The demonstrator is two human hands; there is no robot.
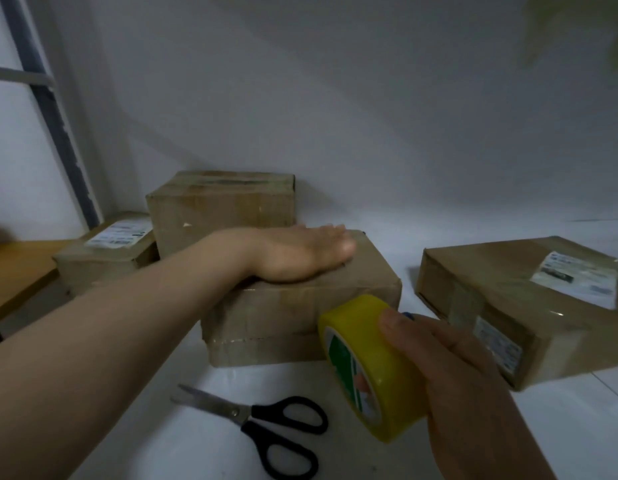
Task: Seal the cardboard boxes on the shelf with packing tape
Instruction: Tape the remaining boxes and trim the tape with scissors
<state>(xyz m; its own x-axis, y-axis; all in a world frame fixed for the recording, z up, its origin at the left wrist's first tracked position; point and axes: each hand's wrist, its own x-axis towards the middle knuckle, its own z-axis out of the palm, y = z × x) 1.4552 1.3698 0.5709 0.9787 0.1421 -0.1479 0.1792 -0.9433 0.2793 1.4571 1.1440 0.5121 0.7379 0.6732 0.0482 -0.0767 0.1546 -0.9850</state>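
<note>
**Status: sealing of the central box in hand; not finished.**

1. Work piece. The central box (276,317) sits on the white shelf (439,244), at the front of a group of four. Its top flaps lie closed.
2. Left hand (300,252). It lies flat on the box top, palm down, with the fingers straight and held together. It presses the flaps and grips nothing.
3. Right hand (467,372). Its fingers and thumb are curled round the yellow tape roll (366,362) and hold it on edge against the front right face of the central box. No drawn-out strip can be made out between roll and cardboard.
4. Cutting tool. The scissors (266,424) lie on the shelf just in front of the central box, blades closed, apart from both hands.
5. Other boxes. The rear box (224,206) stands directly behind the central one, the left box (103,258) sits beside it and bears a label, and the right box (501,299) lies well apart with labels and a glossy film across it. All three are closed. Whether their bands are fresh tape cannot be determined.

Assessment: no new strip is confirmed on the central box. What is probably left is to lay tape over the seam, cut it with the scissors, press it down, and then check the three other boxes.
</note>
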